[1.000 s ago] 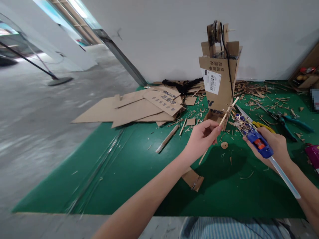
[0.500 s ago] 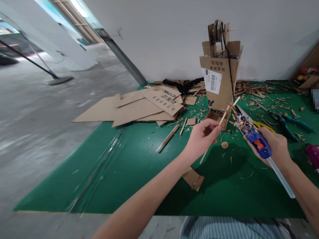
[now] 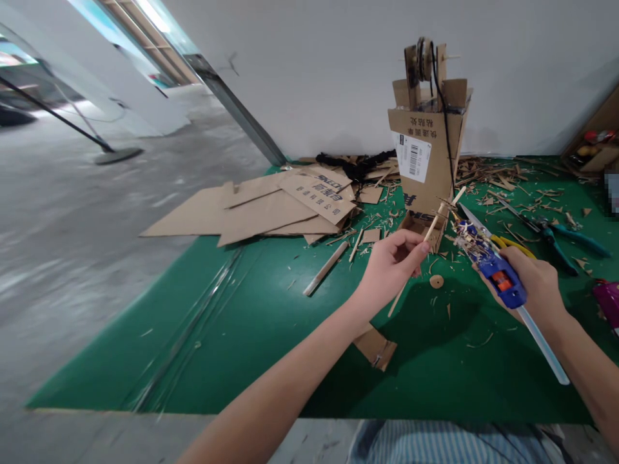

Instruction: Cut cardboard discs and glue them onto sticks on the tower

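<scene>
Between the thumb and fingers of my left hand point(image 3: 399, 261) is a thin wooden stick point(image 3: 434, 222), slanting up to the right. My right hand point(image 3: 534, 280) is wrapped round a blue glue gun point(image 3: 500, 274), with a clear glue stick point(image 3: 544, 345) poking out of its back. Cardboard scraps cling to the gun's front, and its tip is close to the stick's upper part; whether they touch I cannot tell. Behind them stands a cardboard tower point(image 3: 428, 148) with a pulley wheel point(image 3: 424, 61) and black cord on top. A small cardboard disc point(image 3: 436, 281) lies below my hands.
Flat cardboard sheets point(image 3: 275, 209) are piled at the left. Scissors with yellow handles point(image 3: 512, 245) and teal-handled pliers point(image 3: 565, 238) lie at the right among shreds. A pale capped rod point(image 3: 325, 269) and a cardboard piece point(image 3: 376, 347) lie on the green mat point(image 3: 242, 361).
Hardly anything differs. The back end of the glue stick has shifted slightly left, while both hands keep their holds in nearly the same place.
</scene>
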Demonstrator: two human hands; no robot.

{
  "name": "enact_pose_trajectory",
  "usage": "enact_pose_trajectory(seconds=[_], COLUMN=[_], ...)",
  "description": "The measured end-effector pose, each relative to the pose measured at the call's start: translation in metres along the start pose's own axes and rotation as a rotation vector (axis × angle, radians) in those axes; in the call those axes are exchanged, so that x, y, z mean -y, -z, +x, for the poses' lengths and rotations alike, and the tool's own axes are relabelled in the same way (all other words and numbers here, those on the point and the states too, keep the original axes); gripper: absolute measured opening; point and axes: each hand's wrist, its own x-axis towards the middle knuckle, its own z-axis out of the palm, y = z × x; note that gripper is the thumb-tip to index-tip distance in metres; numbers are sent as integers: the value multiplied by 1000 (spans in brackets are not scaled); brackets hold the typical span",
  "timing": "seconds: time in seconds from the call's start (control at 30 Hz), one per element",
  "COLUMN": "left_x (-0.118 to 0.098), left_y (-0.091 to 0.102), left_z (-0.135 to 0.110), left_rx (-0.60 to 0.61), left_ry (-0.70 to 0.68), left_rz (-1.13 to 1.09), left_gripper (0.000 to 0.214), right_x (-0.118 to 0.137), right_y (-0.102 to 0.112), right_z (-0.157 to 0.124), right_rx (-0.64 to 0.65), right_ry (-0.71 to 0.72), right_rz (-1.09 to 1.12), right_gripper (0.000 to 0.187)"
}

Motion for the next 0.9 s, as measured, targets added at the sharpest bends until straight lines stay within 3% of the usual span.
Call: enact_pose_trajectory(seconds=[0.57, 0.9], left_x=[-2, -2], left_y=[0, 2], left_z=[-1, -1], left_rx=[61, 102], left_ry=[8, -9], left_rz=[2, 21], left_gripper=[31, 31], right_x=[7, 3], right_y=[9, 7], right_z=[10, 1], right_rx=[23, 94], right_ry=[73, -17], right_rz=[29, 65], right_gripper=[11, 17])
